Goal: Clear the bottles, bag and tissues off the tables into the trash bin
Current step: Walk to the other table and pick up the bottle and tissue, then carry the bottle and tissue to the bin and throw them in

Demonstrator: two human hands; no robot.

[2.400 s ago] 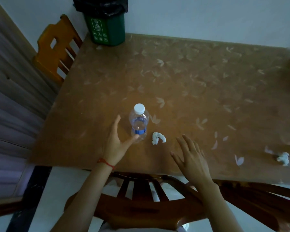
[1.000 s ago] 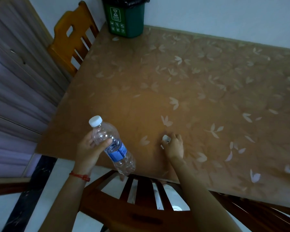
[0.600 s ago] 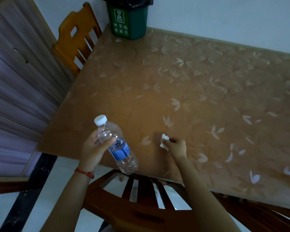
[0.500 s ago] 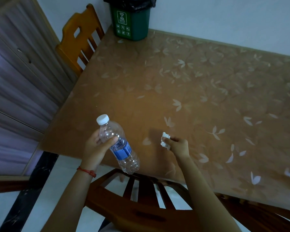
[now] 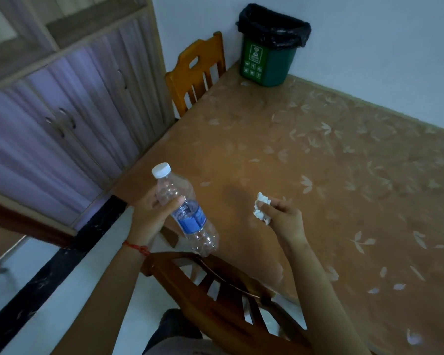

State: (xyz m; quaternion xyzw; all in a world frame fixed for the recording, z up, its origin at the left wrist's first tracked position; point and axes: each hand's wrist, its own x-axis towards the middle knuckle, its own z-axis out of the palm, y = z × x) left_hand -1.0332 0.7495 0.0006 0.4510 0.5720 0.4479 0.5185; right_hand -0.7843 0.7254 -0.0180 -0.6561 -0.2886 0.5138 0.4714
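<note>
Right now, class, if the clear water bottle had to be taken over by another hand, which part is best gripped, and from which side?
Grip the bottle at its ribbed lower body, coming from the right. It tilts, white cap up-left, and the left hand already wraps the upper part, so the lower end is the free part.

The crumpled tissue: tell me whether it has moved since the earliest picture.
Yes. The crumpled tissue has left the table, where it lay earlier, and is now pinched in the right hand above it.

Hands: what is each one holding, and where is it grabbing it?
Left hand grips the bottle round its upper body; right hand pinches the crumpled tissue in its fingertips.
</note>
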